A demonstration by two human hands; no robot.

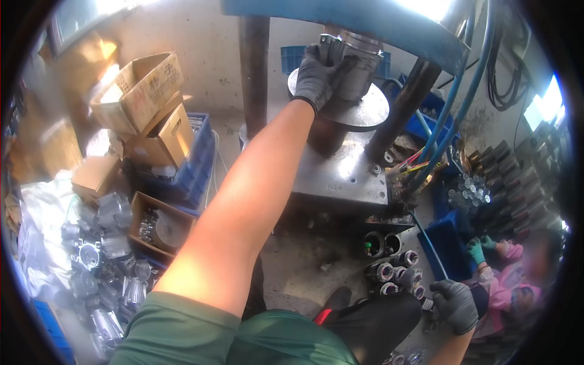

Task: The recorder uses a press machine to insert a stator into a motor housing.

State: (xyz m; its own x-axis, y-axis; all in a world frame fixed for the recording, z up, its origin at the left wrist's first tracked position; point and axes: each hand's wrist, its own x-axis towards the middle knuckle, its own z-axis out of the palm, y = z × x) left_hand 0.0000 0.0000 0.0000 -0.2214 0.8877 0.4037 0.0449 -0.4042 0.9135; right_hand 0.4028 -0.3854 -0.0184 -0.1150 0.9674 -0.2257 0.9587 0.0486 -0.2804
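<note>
My left hand [316,76], in a dark glove, reaches far forward and grips a grey metal housing [360,64]. The housing stands upright on the round steel plate [365,114] of a press, under its blue top beam [340,15]. My right hand [454,305], also in a dark glove, hangs low at the lower right with its fingers loosely apart and nothing visible in it. It is just right of a cluster of short metal cylinders [395,274] on the floor.
A flat steel base plate [340,176] lies below the round plate. Blue hoses [457,103] run down the press's right side. Cardboard boxes [143,91], a blue crate [196,163] and a heap of metal castings [100,255] fill the left. A person in pink with green gloves [477,250] crouches beside a blue bin [450,243].
</note>
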